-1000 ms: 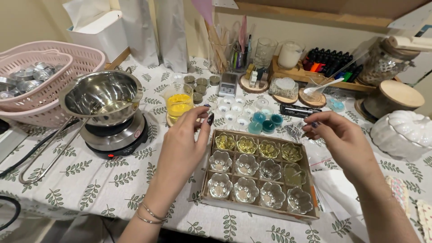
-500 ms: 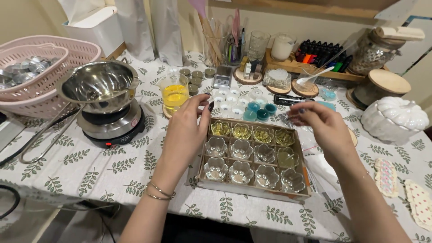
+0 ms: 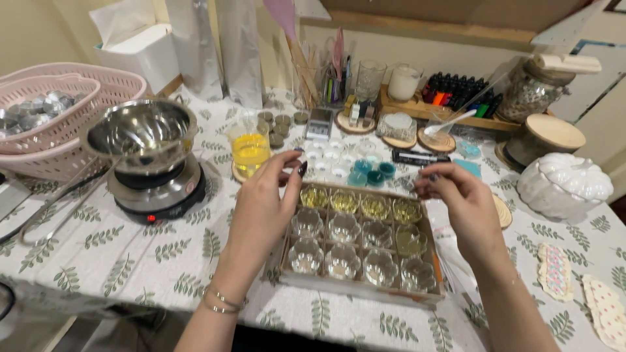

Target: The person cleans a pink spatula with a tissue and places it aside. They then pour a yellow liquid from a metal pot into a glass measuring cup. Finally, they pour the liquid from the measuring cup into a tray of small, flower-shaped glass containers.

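- Table (image 3: 130, 261): white cloth with green leaf print, crowded.
- Left side: steel bowl (image 3: 140, 133) sitting on a small hot plate (image 3: 156, 195), red indicator lit. Behind it, pink baskets (image 3: 72, 104) stacked, one holding silvery cups.
- Just left of the left hand: glass beaker of yellow liquid (image 3: 250, 148) on a wooden coaster, very close to the fingers.
- Behind the tray: a cluster of small white cups (image 3: 332, 160), three teal cups (image 3: 368, 173), a black tube (image 3: 420, 157) lying flat.
- Back row: small scale (image 3: 319, 124), wooden rack of dark bottles (image 3: 456, 94), glass jar with wooden lid (image 3: 531, 94), white candle jar (image 3: 404, 81).
- Right: white pumpkin-shaped dish (image 3: 564, 186), patterned flat pieces (image 3: 554, 270) near the table edge.
- Tray (image 3: 362, 290): shallow cardboard box, centre front, between both hands. Twelve clear fluted glass cups, three rows of four. Back row (image 3: 358, 202) holds yellowish fill; the front two rows look mostly empty and clear, except one at the right end of the middle row, which looks partly filled.
- Left hand (image 3: 264, 208): hovers over the tray's back-left corner, covering part of that edge. Thumb and fingers curled close together; can't tell if anything is pinched.
- Right hand (image 3: 463, 202): over the tray's back-right corner, fingertips brought together in a pinch; whatever is between them is too small to make out.
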